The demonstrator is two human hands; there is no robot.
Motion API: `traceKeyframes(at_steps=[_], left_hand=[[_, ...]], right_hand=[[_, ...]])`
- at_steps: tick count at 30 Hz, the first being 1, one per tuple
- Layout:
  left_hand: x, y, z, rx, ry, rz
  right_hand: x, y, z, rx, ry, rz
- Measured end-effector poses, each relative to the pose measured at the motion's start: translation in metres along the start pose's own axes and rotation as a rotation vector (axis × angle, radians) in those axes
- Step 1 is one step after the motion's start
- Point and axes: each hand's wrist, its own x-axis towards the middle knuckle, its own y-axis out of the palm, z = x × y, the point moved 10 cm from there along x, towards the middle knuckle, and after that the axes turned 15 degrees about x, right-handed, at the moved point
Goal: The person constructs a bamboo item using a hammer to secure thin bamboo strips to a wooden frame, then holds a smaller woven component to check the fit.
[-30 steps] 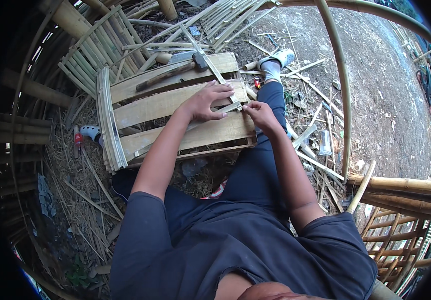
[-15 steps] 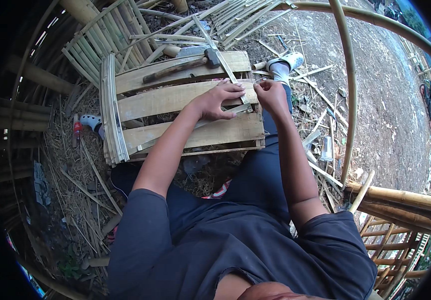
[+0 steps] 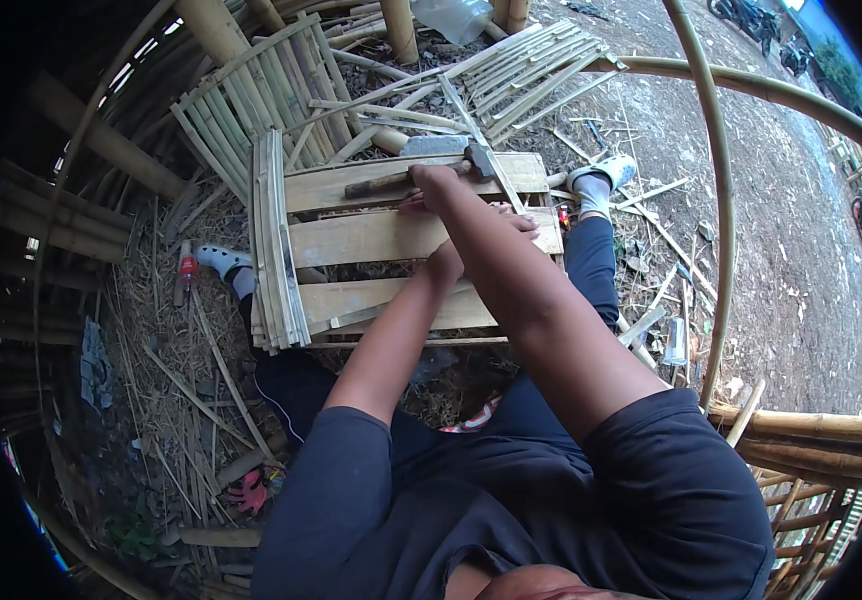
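Note:
A slatted wooden crate [image 3: 351, 240] lies across in front of my legs, with pale boards and gaps between them. On its far board rests a hammer [image 3: 376, 186] with a wooden handle and a dark metal head. My right hand [image 3: 433, 180] reaches across to the left and closes over the handle, its fingers partly hidden. Under my right forearm, my left hand [image 3: 521, 222] holds the near end of a thin wooden strip [image 3: 481, 135] down against the crate's right side. That strip slants away past the hammer head. Another thin strip lies on the nearest board, under my left forearm.
Bamboo slat panels [image 3: 251, 95] lean beyond the crate, with a grey block [image 3: 436, 146] nearby. A curved bamboo pole [image 3: 716, 200] stands at the right. Split strips and straw litter the ground. A red-labelled bottle [image 3: 187, 268] lies left, a clear plastic cup [image 3: 675, 342] right.
My right hand has left the strip's end and crossed leftward to the hammer handle. My left hand has shifted toward the crate's right edge. The whole view has moved a little.

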Motion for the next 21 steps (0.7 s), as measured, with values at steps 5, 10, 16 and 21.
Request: traceKeyframes(at_steps=[5, 10, 16, 21], left_hand=[[-0.004, 0.022, 0.010, 0.132, -0.038, 0.140], [-0.017, 0.022, 0.017, -0.302, -0.221, 0.167], [-0.004, -0.013, 0.007, -0.183, -0.158, 0.040], [-0.016, -0.005, 0.013, -0.135, -0.190, 0.035]], right_hand=[[-0.012, -0.002, 0.018, 0.162, -0.069, -0.120], [-0.084, 0.026, 0.060, 1.024, 0.123, 0.112], [-0.154, -0.068, 0.100, 1.121, 0.179, 0.469], [-0.314, -0.123, 0.102, 0.613, -0.293, 0.776]])
